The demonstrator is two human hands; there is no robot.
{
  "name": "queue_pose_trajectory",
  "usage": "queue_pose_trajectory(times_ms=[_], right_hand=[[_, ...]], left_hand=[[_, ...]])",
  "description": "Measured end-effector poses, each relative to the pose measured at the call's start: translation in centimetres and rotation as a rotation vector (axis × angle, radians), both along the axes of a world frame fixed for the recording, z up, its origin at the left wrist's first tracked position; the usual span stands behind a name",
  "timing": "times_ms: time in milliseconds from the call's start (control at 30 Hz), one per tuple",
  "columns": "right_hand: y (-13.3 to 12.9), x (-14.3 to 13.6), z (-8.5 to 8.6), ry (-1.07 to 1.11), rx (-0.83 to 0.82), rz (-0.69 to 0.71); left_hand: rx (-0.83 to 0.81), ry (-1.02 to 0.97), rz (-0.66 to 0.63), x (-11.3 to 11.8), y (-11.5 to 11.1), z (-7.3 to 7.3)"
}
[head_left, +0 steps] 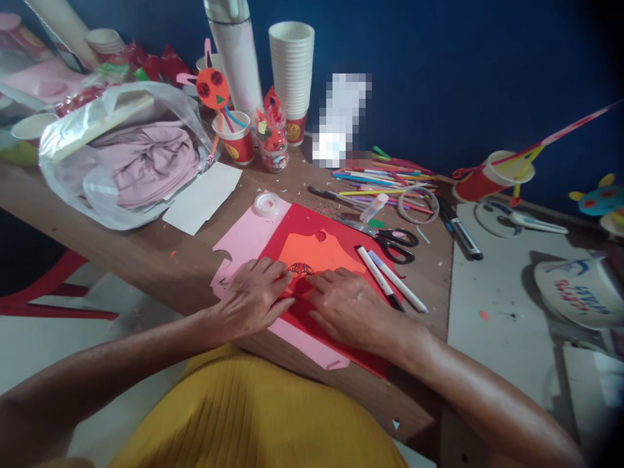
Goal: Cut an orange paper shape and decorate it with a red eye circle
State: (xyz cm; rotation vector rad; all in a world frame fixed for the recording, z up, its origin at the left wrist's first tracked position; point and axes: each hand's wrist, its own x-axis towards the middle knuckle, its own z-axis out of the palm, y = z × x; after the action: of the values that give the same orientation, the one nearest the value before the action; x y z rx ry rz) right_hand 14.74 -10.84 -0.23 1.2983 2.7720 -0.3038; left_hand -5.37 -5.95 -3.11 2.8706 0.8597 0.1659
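Note:
Both hands rest over stacked coloured sheets at the table's front. My left hand (256, 289) has its fingers bent over the left side of a small piece with black drawn lines (301, 268). At that piece's right side are the curled fingertips of my right hand (344, 299). What the fingertips pinch is too small to make out. Beneath lie an orange sheet (336, 250) with cut edges, a red sheet (295, 218) and a pink sheet (248, 227). Right of them are two markers (397, 279) and black-handled scissors (397, 244).
Behind are a glue stick (374, 207), coloured sticks (361, 177), stacked paper cups (291, 71), a white bottle (236, 58) and a cup (235, 140) with an orange paper figure. A plastic bag (63, 175) stands left. Rightward are another cup (480, 184) and a white bowl (580, 299).

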Motion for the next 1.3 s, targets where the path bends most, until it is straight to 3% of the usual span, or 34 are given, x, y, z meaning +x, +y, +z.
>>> queue_pose_trajectory(times_ms=[1300], right_hand=[[0.05, -0.05, -0.08, -0.001, -0.002, 0.001]], left_hand=[[0.039, -0.045, 0.026, 0.16, -0.29, -0.27]])
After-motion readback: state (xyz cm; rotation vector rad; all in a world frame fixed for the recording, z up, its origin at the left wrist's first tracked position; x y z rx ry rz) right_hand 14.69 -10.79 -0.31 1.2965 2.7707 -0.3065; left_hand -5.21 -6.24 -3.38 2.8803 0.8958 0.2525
